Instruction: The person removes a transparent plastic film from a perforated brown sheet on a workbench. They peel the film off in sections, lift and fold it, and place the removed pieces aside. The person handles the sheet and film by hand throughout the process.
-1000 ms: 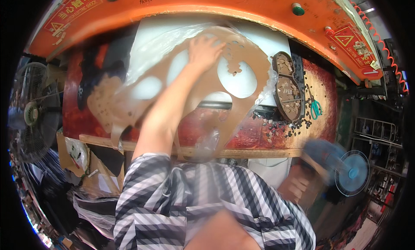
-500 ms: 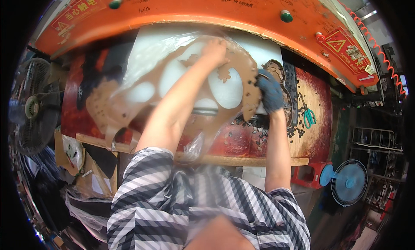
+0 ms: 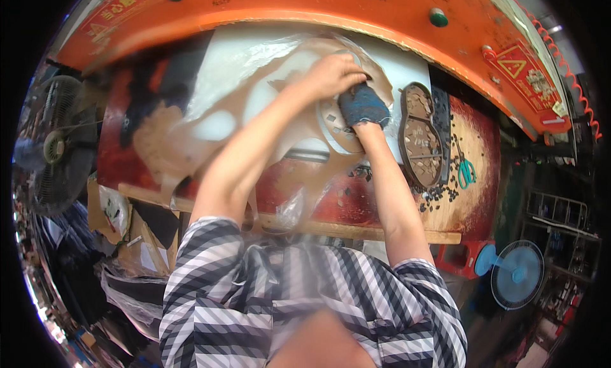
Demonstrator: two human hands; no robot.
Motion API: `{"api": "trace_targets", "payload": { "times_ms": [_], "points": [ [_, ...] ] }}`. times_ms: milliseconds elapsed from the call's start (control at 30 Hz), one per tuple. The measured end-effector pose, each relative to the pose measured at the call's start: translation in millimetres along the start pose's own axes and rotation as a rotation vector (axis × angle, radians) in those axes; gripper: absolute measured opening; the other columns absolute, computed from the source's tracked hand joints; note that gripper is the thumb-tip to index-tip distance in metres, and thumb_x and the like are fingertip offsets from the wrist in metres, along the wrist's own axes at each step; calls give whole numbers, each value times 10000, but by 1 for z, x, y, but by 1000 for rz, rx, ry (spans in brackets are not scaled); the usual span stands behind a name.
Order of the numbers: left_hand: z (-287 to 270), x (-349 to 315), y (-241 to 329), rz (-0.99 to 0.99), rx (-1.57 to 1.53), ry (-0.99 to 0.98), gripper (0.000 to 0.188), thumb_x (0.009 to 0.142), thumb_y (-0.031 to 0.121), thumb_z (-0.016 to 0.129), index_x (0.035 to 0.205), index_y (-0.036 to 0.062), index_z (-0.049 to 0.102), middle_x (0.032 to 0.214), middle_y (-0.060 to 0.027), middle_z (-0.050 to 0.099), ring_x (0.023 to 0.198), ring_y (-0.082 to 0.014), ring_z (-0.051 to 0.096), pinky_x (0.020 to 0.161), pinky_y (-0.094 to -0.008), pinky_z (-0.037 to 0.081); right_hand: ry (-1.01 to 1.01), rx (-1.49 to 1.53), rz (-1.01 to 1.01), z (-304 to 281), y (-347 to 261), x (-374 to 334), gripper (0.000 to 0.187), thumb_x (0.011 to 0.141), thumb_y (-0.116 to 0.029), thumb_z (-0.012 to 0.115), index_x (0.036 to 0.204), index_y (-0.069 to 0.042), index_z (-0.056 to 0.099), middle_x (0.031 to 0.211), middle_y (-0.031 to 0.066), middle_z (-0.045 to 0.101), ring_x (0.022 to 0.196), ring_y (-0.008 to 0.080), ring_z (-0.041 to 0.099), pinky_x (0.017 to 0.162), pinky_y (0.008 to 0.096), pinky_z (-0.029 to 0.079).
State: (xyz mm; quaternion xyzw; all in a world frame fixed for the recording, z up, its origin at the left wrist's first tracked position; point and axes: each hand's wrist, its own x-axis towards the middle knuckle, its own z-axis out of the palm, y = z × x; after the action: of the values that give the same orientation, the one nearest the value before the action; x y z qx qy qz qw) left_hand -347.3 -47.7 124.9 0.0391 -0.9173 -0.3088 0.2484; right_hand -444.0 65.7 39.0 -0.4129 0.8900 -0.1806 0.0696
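A brown sheet (image 3: 264, 91) with large cut-out openings lies under rumpled clear plastic film on a white board (image 3: 226, 50). My bare left hand (image 3: 334, 75) is over the sheet's right part, its fingers curled and closed. Just below its fingertips is my right hand (image 3: 364, 107) in a dark blue glove, closed, the fingers mostly hidden. What either hand grips cannot be made out. To the right of the glove, a dark sole-shaped cutting die (image 3: 407, 153) stands on the board with brown scraps inside it.
An orange machine beam (image 3: 369, 8) spans the far side. Teal-handled scissors (image 3: 467, 173) and small dark scraps (image 3: 439, 195) lie at the right. A wooden strip (image 3: 356, 233) edges the table near me. Fans stand at left (image 3: 57, 145) and right (image 3: 517, 274).
My right hand has moved left from beside the die to the left hand, uncovering the die. My left hand has shifted slightly right and down. The sheet's lower right edge has moved.
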Motion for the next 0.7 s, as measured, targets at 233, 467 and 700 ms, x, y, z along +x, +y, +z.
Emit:
{"api": "trace_targets", "payload": {
  "times_ms": [233,467,700],
  "points": [
    [-122,-151,94,185,-191,112,105,797,198,699,898,174,712,829,0,615,741,-225,617,620,-337,506,-2,-41,-19,2,24,34,472,914,-433,464,1211,-96,610,1117,169,668,1044,330,638,827,439,511],
    [-150,-237,24,-992,-997,592,535,980,460,484,1294,29,515,1251,-58,568,1097,-149,555,908,-319,467,-71,1115,153,-25,-131,-32,333,935,-258,546,1176,-31,583,918,98,629,740,208,608,663,345,512],
    [-156,-293,-4,-695,-983,799,615,841,170,738,1320,-71,438,1172,-114,617,1041,-157,569,953,-306,449,-254,640,-252,28,-302,-93,498,851,-303,666,1246,-24,547,921,118,642,832,207,618,768,319,496]
  ]
}}
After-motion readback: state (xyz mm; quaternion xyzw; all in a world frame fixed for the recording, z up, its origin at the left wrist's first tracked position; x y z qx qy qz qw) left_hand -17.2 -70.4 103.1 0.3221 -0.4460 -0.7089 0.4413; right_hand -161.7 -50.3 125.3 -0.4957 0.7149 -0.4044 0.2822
